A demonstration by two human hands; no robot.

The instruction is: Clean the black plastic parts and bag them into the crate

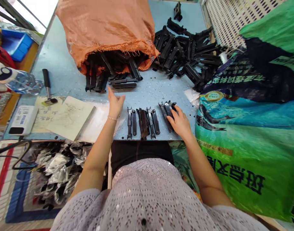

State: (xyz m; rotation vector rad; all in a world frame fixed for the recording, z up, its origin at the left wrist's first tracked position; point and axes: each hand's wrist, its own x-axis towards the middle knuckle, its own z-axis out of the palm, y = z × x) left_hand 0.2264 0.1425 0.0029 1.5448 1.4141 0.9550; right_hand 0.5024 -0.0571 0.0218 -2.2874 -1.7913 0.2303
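My left hand, a beaded bracelet at its wrist, is over the blue table, just below the mouth of an orange sack. Its fingers are apart with nothing held. Black plastic parts spill from the sack near its fingertips. At the front edge stands a row of black parts, lying side by side. Right of that row, my right hand is closed around the side of a small group of black parts, which rest on the table.
A loose heap of black parts lies at the back right, beside a green and blue sack. On the left are a brush, papers, a white device and a bottle. Plastic bags fill a crate below.
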